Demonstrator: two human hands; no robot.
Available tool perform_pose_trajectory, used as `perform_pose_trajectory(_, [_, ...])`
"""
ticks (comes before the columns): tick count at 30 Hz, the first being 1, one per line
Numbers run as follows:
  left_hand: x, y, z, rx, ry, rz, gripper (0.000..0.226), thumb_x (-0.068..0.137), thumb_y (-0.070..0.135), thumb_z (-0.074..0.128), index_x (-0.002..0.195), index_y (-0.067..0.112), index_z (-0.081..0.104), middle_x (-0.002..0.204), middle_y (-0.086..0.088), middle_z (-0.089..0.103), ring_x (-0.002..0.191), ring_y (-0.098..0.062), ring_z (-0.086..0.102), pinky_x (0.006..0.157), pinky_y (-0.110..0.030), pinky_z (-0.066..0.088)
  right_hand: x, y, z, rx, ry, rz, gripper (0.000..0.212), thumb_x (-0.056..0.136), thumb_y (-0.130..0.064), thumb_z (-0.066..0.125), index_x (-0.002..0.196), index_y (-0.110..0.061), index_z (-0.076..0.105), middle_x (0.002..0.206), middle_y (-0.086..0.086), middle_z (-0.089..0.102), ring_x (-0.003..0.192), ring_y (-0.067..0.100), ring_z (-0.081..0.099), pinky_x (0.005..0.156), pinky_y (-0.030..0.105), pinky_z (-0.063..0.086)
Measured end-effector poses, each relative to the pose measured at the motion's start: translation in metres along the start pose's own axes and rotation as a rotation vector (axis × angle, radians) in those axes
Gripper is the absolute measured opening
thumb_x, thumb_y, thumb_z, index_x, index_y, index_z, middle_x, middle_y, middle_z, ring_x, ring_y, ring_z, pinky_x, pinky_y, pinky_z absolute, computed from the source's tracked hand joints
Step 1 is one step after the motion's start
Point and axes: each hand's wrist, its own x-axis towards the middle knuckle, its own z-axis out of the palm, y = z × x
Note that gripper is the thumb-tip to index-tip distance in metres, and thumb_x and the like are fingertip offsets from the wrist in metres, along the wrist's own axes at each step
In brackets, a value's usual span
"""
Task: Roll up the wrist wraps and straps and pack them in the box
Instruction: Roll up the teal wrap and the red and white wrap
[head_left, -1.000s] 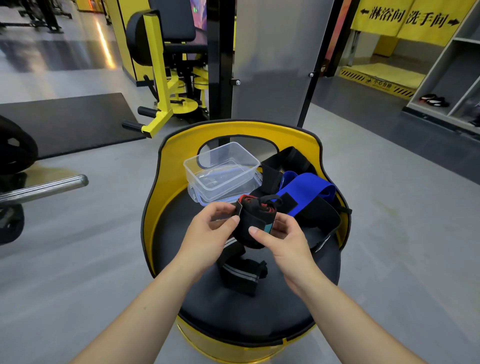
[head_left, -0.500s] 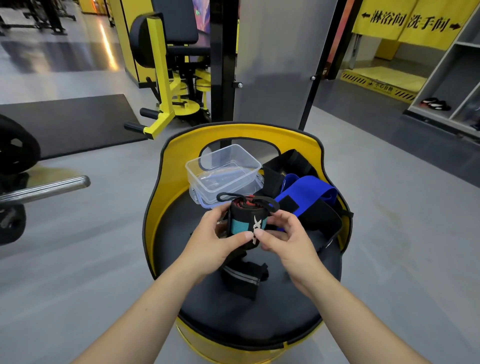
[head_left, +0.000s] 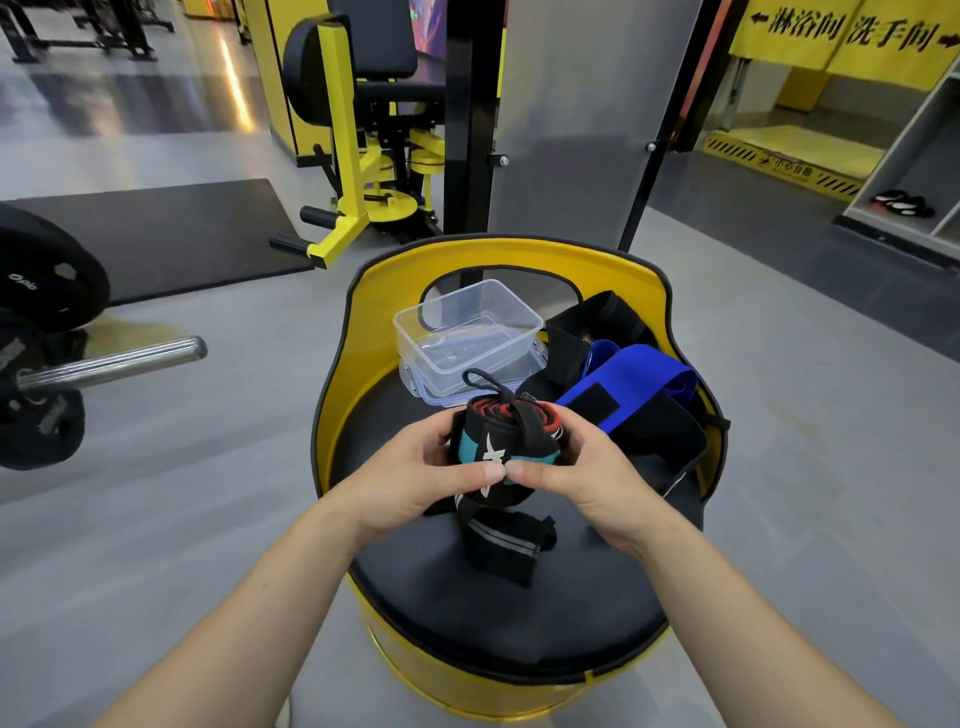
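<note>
A rolled black wrist wrap (head_left: 501, 441) with a teal band, red edges and a thin black loop on top is held above the seat. My left hand (head_left: 415, 478) grips it from the left and my right hand (head_left: 587, 480) from the right, thumbs meeting on its front. A clear plastic box (head_left: 467, 332) stands open behind it, on its lid. Under the roll lies a black strap with a grey stripe (head_left: 501, 543). A blue wrap (head_left: 631, 382) and black straps (head_left: 592, 325) are piled at the right.
Everything rests on a round black seat with a yellow curved backrest (head_left: 384, 306). A barbell end (head_left: 119, 361) with black plates sticks in from the left. A yellow gym machine (head_left: 363, 156) and a grey panel stand behind. Open shelves are at the far right.
The roll has been turned in both hands so its teal band and white logo face me, and the wrap's end is now closed down on the roll. The hands moved slightly up.
</note>
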Motion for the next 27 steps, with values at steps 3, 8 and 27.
perform_pose_trajectory(3, [-0.003, 0.001, -0.001, 0.022, 0.058, 0.013, 0.039, 0.091, 0.01, 0.075, 0.128, 0.019, 0.068, 0.12, 0.003, 0.077, 0.112, -0.011, 0.072, 0.086, -0.018, 0.055, 0.0, -0.001, 0.006, 0.02, -0.033, 0.014, 0.061, 0.07, -0.011, 0.086, 0.127, -0.015, 0.065, 0.117, 0.006, 0.075, 0.112, 0.022, 0.071, 0.094, 0.031, 0.057])
perform_pose_trajectory(8, [-0.007, -0.006, -0.001, 0.016, 0.134, 0.078, 0.036, 0.09, 0.011, 0.077, 0.125, 0.013, 0.071, 0.117, -0.004, 0.078, 0.11, -0.017, 0.073, 0.087, -0.022, 0.057, -0.002, -0.005, 0.01, 0.035, -0.05, 0.006, 0.053, 0.075, -0.002, 0.083, 0.125, -0.008, 0.066, 0.116, 0.013, 0.075, 0.107, 0.024, 0.072, 0.087, 0.03, 0.057])
perform_pose_trajectory(27, [-0.004, -0.035, -0.046, 0.09, 0.427, -0.136, 0.056, 0.094, 0.012, 0.075, 0.145, 0.021, 0.054, 0.136, 0.008, 0.063, 0.124, -0.009, 0.062, 0.108, -0.032, 0.051, 0.055, 0.011, 0.059, -0.607, 0.078, 0.051, 0.055, 0.061, -0.039, 0.093, 0.109, -0.035, 0.067, 0.104, -0.013, 0.073, 0.097, 0.004, 0.068, 0.092, 0.031, 0.054])
